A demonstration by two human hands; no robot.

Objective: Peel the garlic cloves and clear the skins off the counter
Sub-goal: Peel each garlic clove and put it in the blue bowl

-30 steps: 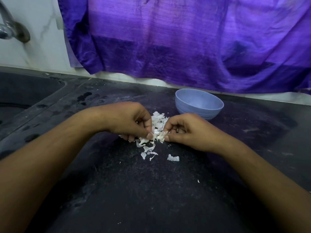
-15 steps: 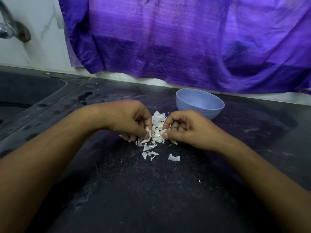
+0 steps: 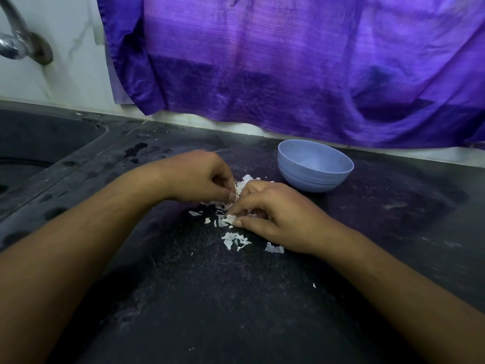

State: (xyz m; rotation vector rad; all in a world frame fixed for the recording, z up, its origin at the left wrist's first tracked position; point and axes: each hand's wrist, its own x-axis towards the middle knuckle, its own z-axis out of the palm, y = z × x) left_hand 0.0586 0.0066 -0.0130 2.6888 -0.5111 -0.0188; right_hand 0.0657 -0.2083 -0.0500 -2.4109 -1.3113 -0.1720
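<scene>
White garlic skins [image 3: 234, 239] lie scattered on the dark counter [image 3: 236, 298] in front of a light blue bowl [image 3: 315, 166]. My left hand [image 3: 199, 177] is curled over the left side of the pile, fingertips pinching skins. My right hand [image 3: 273, 214] lies over the pile's right side, its fingers pressed on a clump of skins [image 3: 229, 219] against the counter. Much of the pile is hidden under both hands. No garlic cloves show; the inside of the bowl looks bare from here.
A dark sink basin [image 3: 39, 153] sits at the left, with a metal tap [image 3: 18, 46] on the white wall. A purple cloth [image 3: 301, 69] hangs along the back, just above the counter.
My right hand has moved left and nearer, covering more of the pile. The two hands have closed together and the skins are bunched tighter between them.
</scene>
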